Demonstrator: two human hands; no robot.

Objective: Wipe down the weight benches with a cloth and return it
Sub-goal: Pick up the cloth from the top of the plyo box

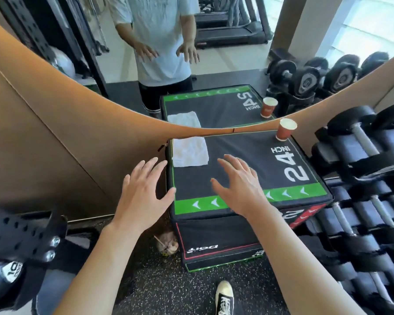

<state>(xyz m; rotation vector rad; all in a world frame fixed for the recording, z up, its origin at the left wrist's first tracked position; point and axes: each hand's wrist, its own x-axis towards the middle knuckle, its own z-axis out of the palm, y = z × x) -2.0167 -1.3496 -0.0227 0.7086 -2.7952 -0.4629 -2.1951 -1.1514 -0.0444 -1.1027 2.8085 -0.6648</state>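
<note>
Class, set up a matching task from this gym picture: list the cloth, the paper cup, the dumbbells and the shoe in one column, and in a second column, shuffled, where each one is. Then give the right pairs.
Things
1. cloth
2. paper cup
3. dumbbells
4. shoe

Places
A. on the rack to the right of the box
B. on the speckled floor, at the bottom of the picture
C. far left corner of the box top
D. far right corner of the box top

Pairs: 1-C, 2-D, 3-A, 4-B

Gym; dumbbell rack (359,178), plyo box (243,169) (mirror (214,64) behind)
</note>
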